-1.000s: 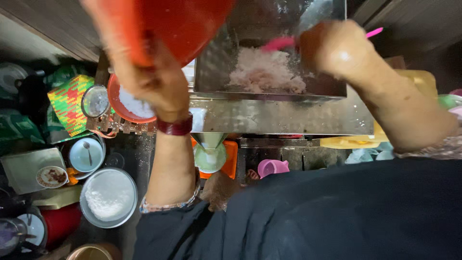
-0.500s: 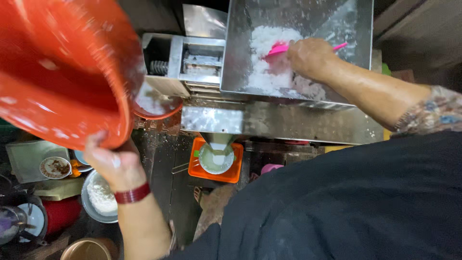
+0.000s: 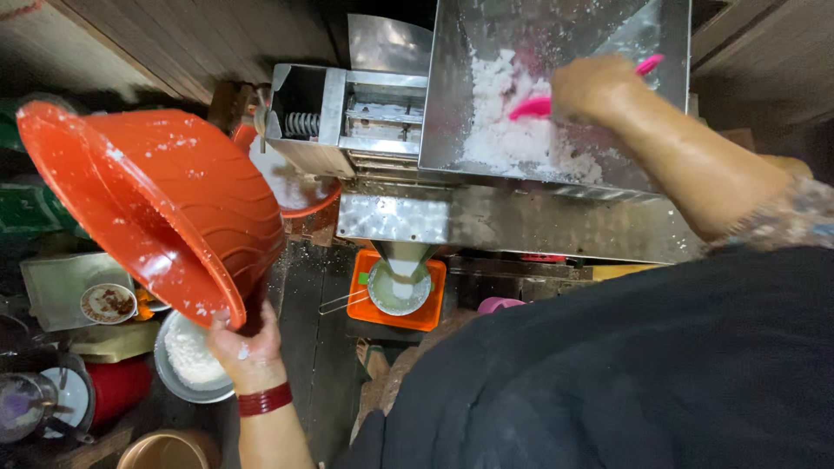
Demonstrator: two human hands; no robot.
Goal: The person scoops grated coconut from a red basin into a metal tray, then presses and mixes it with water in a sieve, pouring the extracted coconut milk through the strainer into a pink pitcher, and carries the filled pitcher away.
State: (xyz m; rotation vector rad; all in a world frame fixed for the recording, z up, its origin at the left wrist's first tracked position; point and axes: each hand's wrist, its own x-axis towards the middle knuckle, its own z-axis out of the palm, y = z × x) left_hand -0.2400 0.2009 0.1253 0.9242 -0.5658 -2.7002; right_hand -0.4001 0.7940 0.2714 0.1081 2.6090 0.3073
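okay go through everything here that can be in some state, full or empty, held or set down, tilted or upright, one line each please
Orange basin: tipped on its side, empty but for white flecks, held at the rim.
Left hand: gripping the basin's rim.
Right hand: closed on the pink scoop.
Pink scoop: held, in the white shreds.
Metal hopper: open, partly filled with white shreds.
Small bowl under the spout: upright, holding white liquid.
Metal bowl on the floor: upright, holding white shreds.
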